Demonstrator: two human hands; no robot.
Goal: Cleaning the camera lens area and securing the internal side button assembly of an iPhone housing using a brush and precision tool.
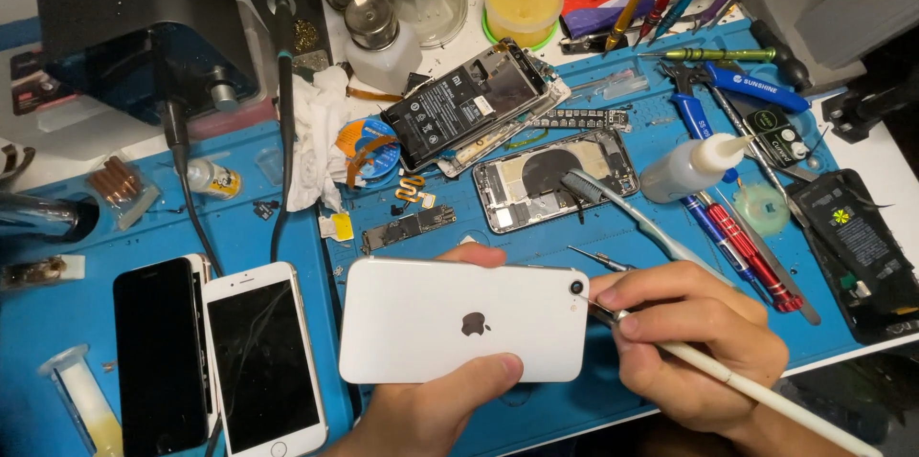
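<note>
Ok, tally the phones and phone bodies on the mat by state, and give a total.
Whole phones lying screen up: 2, a black phone and a white phone.
Opened phone bodies with insides showing: 2, a large opened phone and a smaller opened body.
White phone back in the left hand: 1.
Total: 5.

The white phone point(464, 321) lay back-up and level above the blue mat, camera lens at its right end, where the thin white-handled tool point(756, 388) slanted in, tip touching.
</note>
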